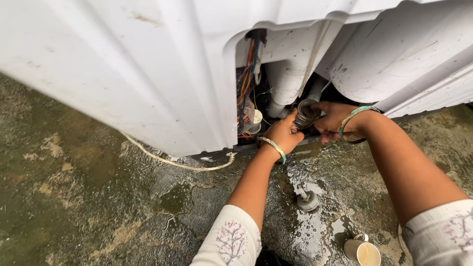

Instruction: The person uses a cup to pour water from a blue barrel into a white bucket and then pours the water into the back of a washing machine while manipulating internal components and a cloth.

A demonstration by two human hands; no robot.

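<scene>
Grey ribbed hose end point(306, 114) sits between my two hands, at the foot of the opening in the back of the white appliance casing point(148, 74). From my head camera, my left hand point(285, 133) is curled around the lower side of that hose end, fingers point(294, 118) clenched on it, a green bangle point(274, 147) on the wrist. My right hand point(335, 120) comes in from the other side, its fingers closed on the hose's rim, a second green bangle point(355, 118) around that wrist. Just above the hose, a white pipe point(286, 79) runs down inside the opening, and a bundle of coloured wires point(246, 79) hangs along the opening's left edge. A white cord point(177, 162) trails out from under the casing across the wet concrete floor point(98, 197). Below my forearms, a small round grey fitting point(308, 200) stands in a puddle, well apart from the hose. Near my right sleeve lies a cup point(363, 252) with a pale inside.
</scene>
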